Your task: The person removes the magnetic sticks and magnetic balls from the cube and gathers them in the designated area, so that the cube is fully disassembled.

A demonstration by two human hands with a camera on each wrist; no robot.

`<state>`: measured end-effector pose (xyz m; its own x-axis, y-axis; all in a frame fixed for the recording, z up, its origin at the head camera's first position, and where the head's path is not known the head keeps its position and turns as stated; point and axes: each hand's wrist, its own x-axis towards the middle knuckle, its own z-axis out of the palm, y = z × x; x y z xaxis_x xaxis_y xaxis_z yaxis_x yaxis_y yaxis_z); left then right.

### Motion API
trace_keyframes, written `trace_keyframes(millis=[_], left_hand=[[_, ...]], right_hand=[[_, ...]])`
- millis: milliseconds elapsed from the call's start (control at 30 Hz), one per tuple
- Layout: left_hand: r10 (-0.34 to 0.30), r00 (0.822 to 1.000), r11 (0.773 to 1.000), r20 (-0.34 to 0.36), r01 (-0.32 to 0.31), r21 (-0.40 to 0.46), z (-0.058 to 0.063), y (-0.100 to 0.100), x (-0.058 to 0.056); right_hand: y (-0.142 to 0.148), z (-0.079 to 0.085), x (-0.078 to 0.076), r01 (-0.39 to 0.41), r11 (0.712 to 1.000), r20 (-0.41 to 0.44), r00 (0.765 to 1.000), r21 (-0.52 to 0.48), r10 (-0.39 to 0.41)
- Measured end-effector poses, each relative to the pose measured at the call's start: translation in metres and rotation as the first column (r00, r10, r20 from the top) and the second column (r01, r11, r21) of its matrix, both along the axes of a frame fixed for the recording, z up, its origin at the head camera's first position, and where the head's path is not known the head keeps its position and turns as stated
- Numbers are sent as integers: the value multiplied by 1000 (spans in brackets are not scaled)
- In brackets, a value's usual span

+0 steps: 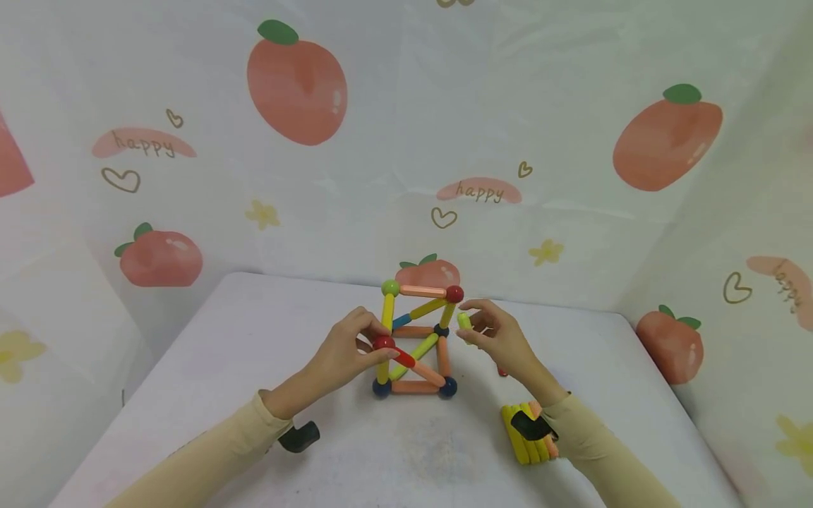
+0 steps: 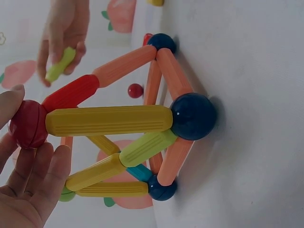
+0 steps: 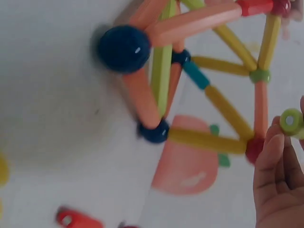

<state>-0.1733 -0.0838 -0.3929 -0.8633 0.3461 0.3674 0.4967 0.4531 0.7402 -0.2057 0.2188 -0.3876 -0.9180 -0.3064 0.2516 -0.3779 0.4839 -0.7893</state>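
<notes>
The left hand (image 1: 346, 347) is pinching a red ball (image 1: 384, 343) atop the frame's (image 1: 424, 348) near left corner, seemingly steadying it. Right of the frame, the right hand (image 1: 504, 339) is pinching a green stick (image 1: 464, 322), apparently keeping an end free; yellow sticks (image 1: 517, 436) are lying near-right of the frame.

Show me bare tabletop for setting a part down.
Bare: the tabletop left of the left hand; the patch before the ball-and-stick frame, between the left sleeve and the yellow sticks; the strip right of the right hand. Crowded: around the frame, between both hands, and beside the right sleeve, where those sticks lie.
</notes>
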Motion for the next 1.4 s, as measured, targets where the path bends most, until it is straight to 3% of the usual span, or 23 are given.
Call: trace_keyframes(millis=[267, 467, 733, 1100, 1400], left_hand=[[-1, 1000, 1000, 4, 1, 2, 0, 0, 0], [5, 1000, 1000, 2, -5, -2, -1, 0, 0], [-3, 1000, 1000, -6, 3, 4, -2, 0, -1], [3, 1000, 1000, -2, -3, -2, -1, -1, -1], [1, 1000, 1000, -4, -1, -3, -2, 0, -1]], right_hand=[[61, -25, -4, 120, 992, 150, 981, 29, -123], [88, -40, -14, 150, 983, 324, 930, 102, -176], [99, -60, -24, 182, 975, 435, 873, 127, -219], [101, -65, -31, 134, 981, 425, 886, 142, -183], [101, -69, -33, 139, 980, 447, 874, 140, -188]])
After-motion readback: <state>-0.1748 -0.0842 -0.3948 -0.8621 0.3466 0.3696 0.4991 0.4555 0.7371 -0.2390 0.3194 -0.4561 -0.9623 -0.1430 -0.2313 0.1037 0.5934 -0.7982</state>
